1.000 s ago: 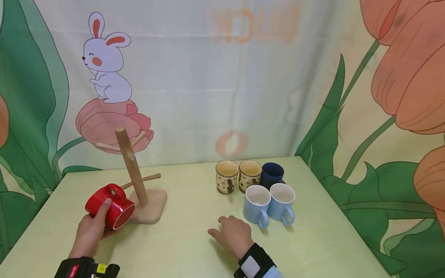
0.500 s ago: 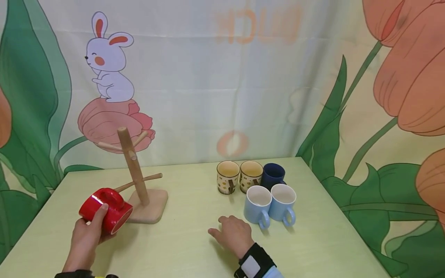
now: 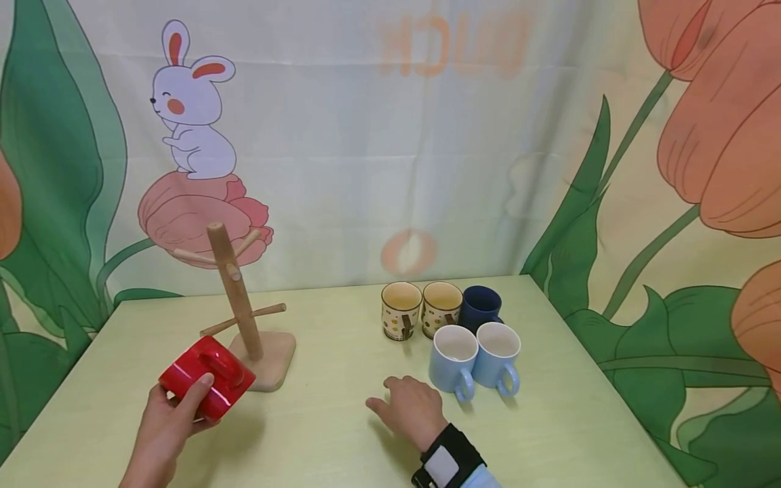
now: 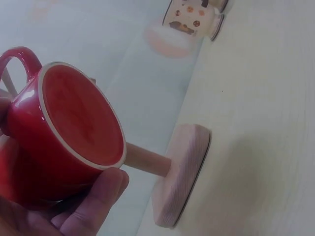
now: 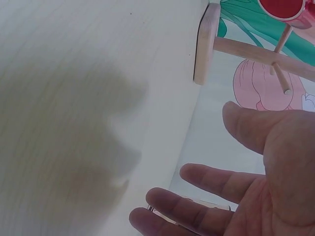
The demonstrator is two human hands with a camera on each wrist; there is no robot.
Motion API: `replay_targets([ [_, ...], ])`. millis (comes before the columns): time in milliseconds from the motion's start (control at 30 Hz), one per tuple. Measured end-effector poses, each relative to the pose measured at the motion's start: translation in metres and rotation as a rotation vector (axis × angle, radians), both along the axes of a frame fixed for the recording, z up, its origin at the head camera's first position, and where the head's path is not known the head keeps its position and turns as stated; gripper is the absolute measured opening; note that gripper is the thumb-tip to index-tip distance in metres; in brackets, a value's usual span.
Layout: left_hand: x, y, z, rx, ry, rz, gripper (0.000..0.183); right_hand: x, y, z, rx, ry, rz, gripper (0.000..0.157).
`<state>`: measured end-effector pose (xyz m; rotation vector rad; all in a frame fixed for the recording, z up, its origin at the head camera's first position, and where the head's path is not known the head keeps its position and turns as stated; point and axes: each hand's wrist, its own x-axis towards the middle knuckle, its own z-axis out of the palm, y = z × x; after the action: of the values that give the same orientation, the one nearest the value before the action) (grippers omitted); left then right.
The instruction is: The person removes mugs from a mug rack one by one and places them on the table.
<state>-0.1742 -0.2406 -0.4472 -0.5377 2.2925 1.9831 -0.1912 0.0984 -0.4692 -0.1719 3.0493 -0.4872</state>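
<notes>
My left hand point(image 3: 173, 423) grips a red mug point(image 3: 210, 379) that lies on its side in the air, handle up, in front of the wooden mug tree point(image 3: 239, 298). In the left wrist view the mug's flat red base point(image 4: 83, 115) faces the camera, with a fingertip at its edge. The tree has several pegs with nothing hung on them. My right hand point(image 3: 411, 410) hovers low over the table, fingers loosely spread and holding nothing, just left of a light blue mug point(image 3: 451, 359).
A second light blue mug point(image 3: 497, 352) stands beside the first. Behind them are two cream patterned mugs point(image 3: 399, 315) and a dark blue mug point(image 3: 480, 308). A printed curtain point(image 3: 329, 135) hangs behind the table point(image 3: 329, 434).
The left hand first drew the red mug slightly down and left, then moved it right and turned it, to before the tree's base. The right hand has stayed in place.
</notes>
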Motion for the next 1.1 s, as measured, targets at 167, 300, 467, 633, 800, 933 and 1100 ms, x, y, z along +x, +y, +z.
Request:
replay_targets([
  [167,0.002,0.011,0.002,-0.046,0.005,-0.067,0.111,0.000,0.001,0.002,-0.006,-0.001,0.005,0.049],
  [300,0.002,0.021,0.002,-0.092,0.019,-0.130,0.110,-0.001,0.002,0.003,-0.012,-0.014,0.011,0.050],
  [467,0.001,0.037,0.001,-0.195,0.061,-0.185,0.110,-0.001,0.002,0.007,-0.023,-0.016,0.018,0.050],
  [633,-0.007,0.053,0.000,-0.280,0.105,-0.213,0.109,-0.001,0.003,0.010,-0.034,-0.008,0.032,0.051],
  [800,-0.015,0.069,-0.002,-0.272,0.166,-0.246,0.103,-0.002,0.002,0.013,-0.033,-0.023,0.043,0.053],
  [933,-0.020,0.081,-0.004,-0.303,0.230,-0.273,0.099,-0.003,0.001,0.020,-0.048,-0.035,0.065,0.055],
  [1100,-0.025,0.094,-0.008,-0.400,0.305,-0.317,0.096,-0.004,0.000,0.030,-0.080,-0.043,0.107,0.059],
])
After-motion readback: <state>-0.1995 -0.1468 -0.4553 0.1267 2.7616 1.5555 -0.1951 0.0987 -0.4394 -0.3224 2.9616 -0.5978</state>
